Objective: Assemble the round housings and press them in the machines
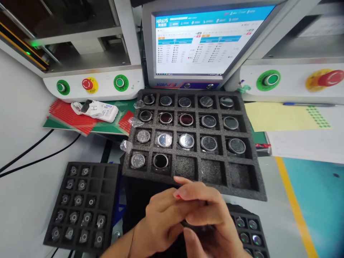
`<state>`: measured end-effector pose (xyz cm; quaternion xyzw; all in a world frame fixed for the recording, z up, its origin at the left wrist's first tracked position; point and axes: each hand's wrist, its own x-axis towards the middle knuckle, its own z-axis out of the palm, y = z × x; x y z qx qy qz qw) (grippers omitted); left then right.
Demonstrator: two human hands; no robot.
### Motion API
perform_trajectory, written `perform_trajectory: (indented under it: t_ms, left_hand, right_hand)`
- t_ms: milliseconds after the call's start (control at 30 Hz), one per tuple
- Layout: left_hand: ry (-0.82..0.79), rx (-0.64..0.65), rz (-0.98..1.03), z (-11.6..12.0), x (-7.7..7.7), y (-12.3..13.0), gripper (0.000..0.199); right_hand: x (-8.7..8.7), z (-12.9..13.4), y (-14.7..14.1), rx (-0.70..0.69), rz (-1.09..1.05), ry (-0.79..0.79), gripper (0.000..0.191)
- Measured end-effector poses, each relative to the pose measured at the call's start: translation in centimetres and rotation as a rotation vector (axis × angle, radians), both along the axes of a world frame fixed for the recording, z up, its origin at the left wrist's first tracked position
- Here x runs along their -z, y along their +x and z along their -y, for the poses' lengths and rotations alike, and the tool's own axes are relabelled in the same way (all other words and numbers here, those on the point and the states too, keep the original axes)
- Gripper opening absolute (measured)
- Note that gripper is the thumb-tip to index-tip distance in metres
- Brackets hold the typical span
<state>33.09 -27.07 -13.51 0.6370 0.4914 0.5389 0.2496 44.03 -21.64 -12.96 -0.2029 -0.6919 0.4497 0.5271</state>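
My left hand (163, 215) and my right hand (215, 218) are together in front of the large foam tray (193, 184), fingers overlapping. Between them shows the dark edge of what looks like a watch case (200, 228), mostly hidden by my right hand's closed fingers. The left fingers are bent in against the right ones; what they pinch is hidden. A small red spot (177, 196) shows at a fingertip, perhaps a sticker. Round watch cases (160, 161) fill most tray compartments, while three in the front row show bare foam.
A smaller foam tray (107, 172) with wrapped parts lies left, another tray (258, 216) at lower right. Behind are a monitor (188, 46), red sticker sheets (72, 116), a white handheld device (99, 110) and machine panels with a stop button (87, 84). Cables run at left.
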Motion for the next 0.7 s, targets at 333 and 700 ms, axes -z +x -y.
perform_trajectory:
  t_ms: [333,700]
  left_hand:
    - [0.051,-0.093,-0.019,0.0,0.8,0.1,0.031]
    - [0.042,-0.110,-0.280,0.2,0.0,-1.2,0.031]
  right_hand:
    - [0.1,-0.9,0.0,-0.042,0.068,0.159,0.014]
    - [0.2,-2.5,1.7,-0.234,0.158,0.166,0.019]
